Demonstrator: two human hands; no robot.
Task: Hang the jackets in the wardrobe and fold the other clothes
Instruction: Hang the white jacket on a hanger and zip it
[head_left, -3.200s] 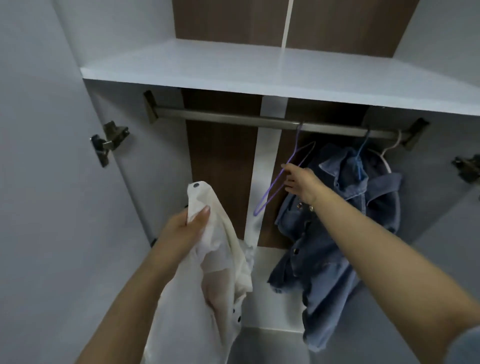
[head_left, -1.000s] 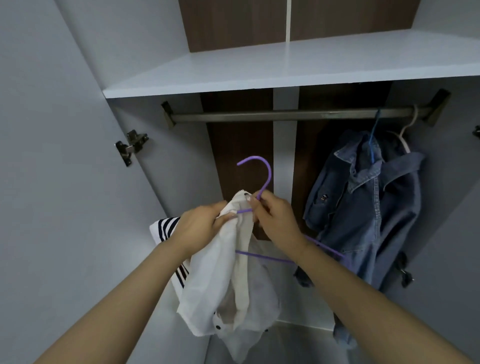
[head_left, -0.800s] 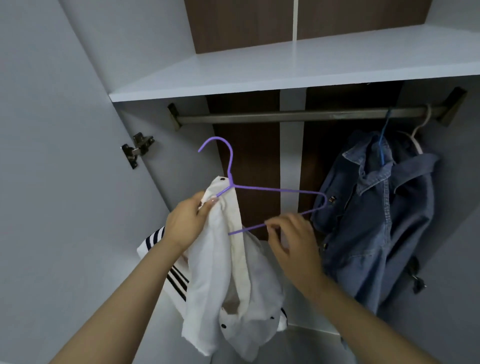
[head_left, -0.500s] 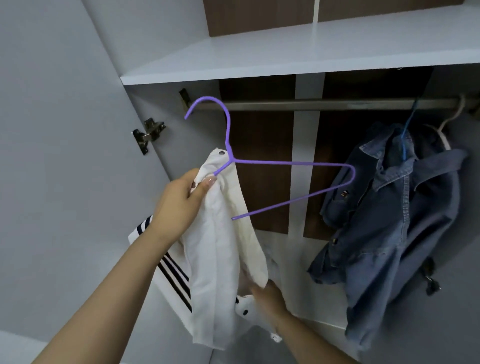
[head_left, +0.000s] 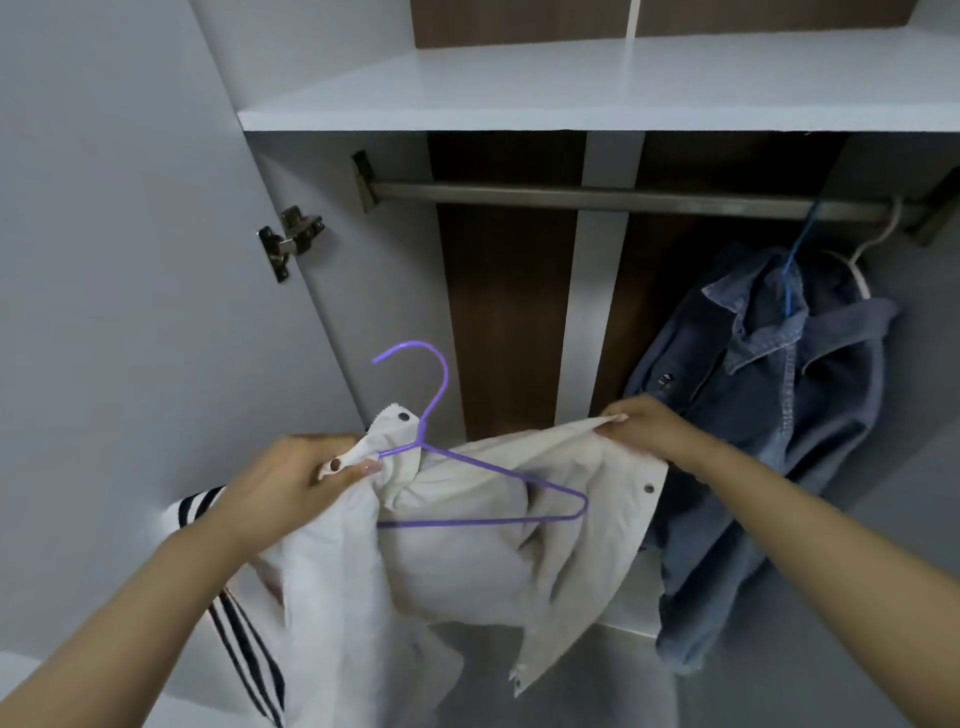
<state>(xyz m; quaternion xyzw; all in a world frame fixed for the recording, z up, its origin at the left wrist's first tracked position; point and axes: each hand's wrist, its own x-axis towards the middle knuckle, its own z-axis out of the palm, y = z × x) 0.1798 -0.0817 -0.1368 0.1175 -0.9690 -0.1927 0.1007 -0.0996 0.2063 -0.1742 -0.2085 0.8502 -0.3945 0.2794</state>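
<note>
I stand at an open wardrobe. A white jacket (head_left: 483, 551) with dark snaps and black-and-white striped cuffs is spread between my hands. My left hand (head_left: 296, 483) pinches one collar edge together with the neck of a purple wire hanger (head_left: 467, 488), whose hook points up and whose triangle lies across the jacket's opening. My right hand (head_left: 644, 426) grips the opposite front edge and holds it out to the right. A blue denim jacket (head_left: 769, 415) hangs from the metal rail (head_left: 597, 200) at the right.
A white shelf (head_left: 597, 88) runs above the rail. The open wardrobe door (head_left: 119, 260) with its metal hinge (head_left: 291, 239) stands close on my left. A white hanger (head_left: 862, 260) hangs behind the denim jacket. The rail's left and middle stretch is bare.
My right hand rose from the jacket's lower part, took the far front edge and pulled it right, spreading the jacket open. My left hand lowered the hanger and collar.
</note>
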